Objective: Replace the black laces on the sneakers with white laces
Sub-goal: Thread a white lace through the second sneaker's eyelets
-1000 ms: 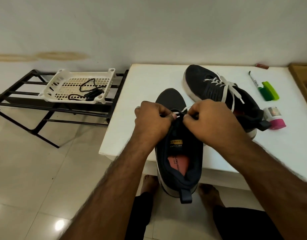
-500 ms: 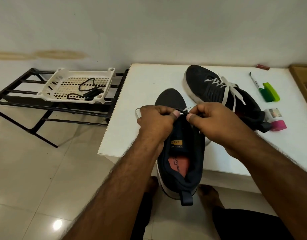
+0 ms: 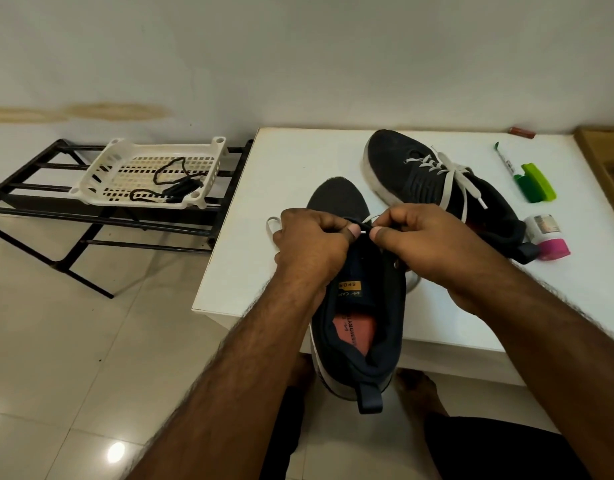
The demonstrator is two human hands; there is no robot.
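White lace (image 3: 367, 226) is being pinched at both sides: left hand (image 3: 312, 242) and right hand (image 3: 426, 244) are curling fingers round it over the near sneaker (image 3: 362, 313), whose heel is overhanging the table's (image 3: 333, 147) front edge. A lace loop is showing left of the left hand. The second sneaker (image 3: 423, 174), white-laced, is lying toward the back edge. Black laces (image 3: 167, 185) are sitting in the white basket (image 3: 125, 157) on the rack (image 3: 39, 199)

The near sneaker (image 3: 361, 306), hanging over the table's front edge, has an orange tongue label (image 3: 347, 289) reading "SPOR", cut off. Its reddish insole (image 3: 357, 332) reads "MEMORY". Print on the marker (image 3: 505, 161) is too small to read.
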